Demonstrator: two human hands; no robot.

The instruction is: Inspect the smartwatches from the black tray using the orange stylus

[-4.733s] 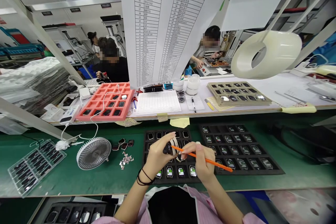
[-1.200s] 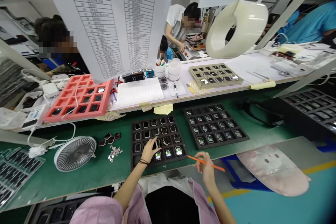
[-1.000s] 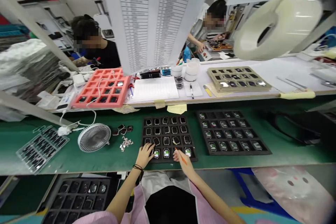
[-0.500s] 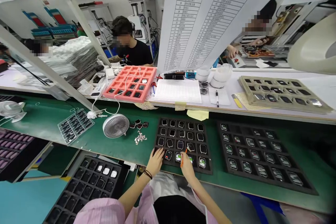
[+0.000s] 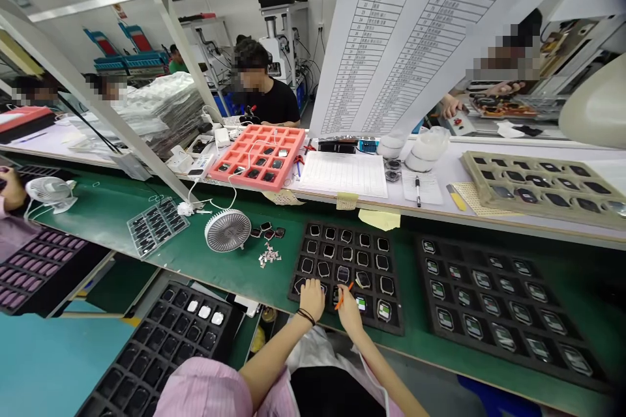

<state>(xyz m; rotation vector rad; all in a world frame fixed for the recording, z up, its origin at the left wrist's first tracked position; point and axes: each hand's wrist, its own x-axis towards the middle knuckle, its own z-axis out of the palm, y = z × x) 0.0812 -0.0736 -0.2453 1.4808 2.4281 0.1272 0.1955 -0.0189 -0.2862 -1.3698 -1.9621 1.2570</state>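
Observation:
A black foam tray [image 5: 399, 319] holding rows of square smartwatches lies on the green bench in front of me. My left hand [image 5: 312, 301] is over the left part of its front row. The fingers are stretched down at the watches there and partly cover them. Beside it, my right hand [image 5: 349, 313] pinches a thin orange stick-like tool [image 5: 350, 287] above the same row. Under the tool is a watch [image 5: 336, 294] that my hand partly hides. Further right in that row, a watch [image 5: 384, 310] has a lit green and white screen.
Another black watch tray [image 5: 430, 300] lies to the right, with a third [image 5: 147, 300] lower left. A small fan [image 5: 227, 230], loose watches [image 5: 267, 228] and small pale pieces [image 5: 270, 255] lie leftward. A shelf holds a pink tray [image 5: 293, 137]. A co-worker's hand [image 5: 12, 189] shows far left.
My left hand has moved right, from the tray's left edge onto its front-row watches. The orange tool tilts more to the side. My view has turned left, bringing in a co-worker's hand.

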